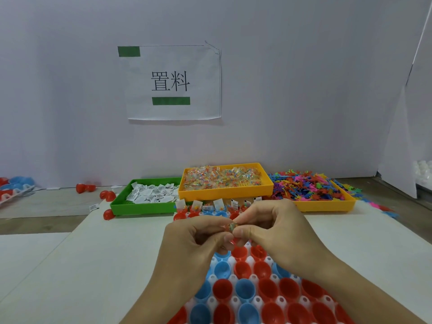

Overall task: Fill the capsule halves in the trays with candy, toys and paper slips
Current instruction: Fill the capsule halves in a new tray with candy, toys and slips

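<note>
Red and blue capsule halves (245, 288) sit in the white tray (233, 260) near centre; only the far row (210, 206) shows slips and candy, near rows look empty, so most remains. Left hand (196, 239) and right hand (273, 225) meet above the tray, fingertips together pinching a small candy packet (232, 226)

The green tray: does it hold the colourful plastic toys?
No: the green tray holds white printed paper slips, while the colourful toys are heaped in the yellow tray on the right.
</note>
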Motion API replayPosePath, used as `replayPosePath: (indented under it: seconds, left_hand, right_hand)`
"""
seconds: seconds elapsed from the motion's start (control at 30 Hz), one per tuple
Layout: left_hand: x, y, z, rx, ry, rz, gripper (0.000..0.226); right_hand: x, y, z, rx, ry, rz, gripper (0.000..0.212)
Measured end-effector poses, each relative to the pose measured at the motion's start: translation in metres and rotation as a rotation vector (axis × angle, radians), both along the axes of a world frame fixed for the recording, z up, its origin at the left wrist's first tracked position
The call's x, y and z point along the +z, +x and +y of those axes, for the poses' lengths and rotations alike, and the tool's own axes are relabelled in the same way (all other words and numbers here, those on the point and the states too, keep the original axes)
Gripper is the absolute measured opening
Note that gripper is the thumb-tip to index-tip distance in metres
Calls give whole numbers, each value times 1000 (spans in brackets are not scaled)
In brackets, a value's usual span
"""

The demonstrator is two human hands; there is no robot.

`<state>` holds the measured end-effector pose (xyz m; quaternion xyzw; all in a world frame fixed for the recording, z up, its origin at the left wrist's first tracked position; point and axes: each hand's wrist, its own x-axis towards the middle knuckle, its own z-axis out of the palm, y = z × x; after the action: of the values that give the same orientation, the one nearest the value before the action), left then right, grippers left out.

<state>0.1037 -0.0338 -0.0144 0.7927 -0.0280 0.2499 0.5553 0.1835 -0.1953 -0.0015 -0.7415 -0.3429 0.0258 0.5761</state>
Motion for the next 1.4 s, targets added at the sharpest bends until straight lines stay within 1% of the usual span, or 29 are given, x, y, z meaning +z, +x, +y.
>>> replayPosePath:
  seconds: [0.13, 0.3, 0.43, 0.53, 0.7, 0.9, 0.97, 1.07, 1.13, 1.2, 1.3, 1.4]
  left_hand:
    - [0, 1, 2, 21, 34, 2, 31]
    - [-1, 2, 5, 62, 83, 15, 33]
    - [-1, 2, 5, 69, 116, 17, 29]
    - [-1, 2, 5, 80, 132, -18, 23]
    - [-1, 0, 5, 98, 182, -62, 20]
    - [1, -2, 3, 75, 222, -98, 14]
    - [1, -3, 2, 61, 221, -90, 17]
    - [4, -3, 4, 96, 219, -101, 25]
    - [5, -2, 9, 127, 205, -113, 26]
    - [4, 0, 16, 168, 187, -119, 23]
    - [3, 2, 23, 231, 195, -113, 21]
    - [2, 3, 26, 274, 229, -105, 24]
  right_hand:
    - [-1, -1, 1, 30, 13, -12, 9]
    - [-3, -3, 1, 61, 52, -26, 10]
    - [-4, -4, 2, 62, 49, -29, 10]
    - [-3, -3, 4, 48, 31, 11, 8]
    - [3, -3, 0, 108, 2, 89, 10]
    - [0, 0, -1, 81, 60, 84, 8]
    - [1, 1, -1, 70, 52, 59, 12]
    - [3, 6, -6, 13, 38, 7, 13]
    - [4, 15, -12, -74, -10, -66, 16]
    - [5, 24, -21, -130, -131, -139, 19]
    - [1, 31, -28, -108, -345, -219, 26]
    - [-4, 32, -26, -73, -470, -288, 36]
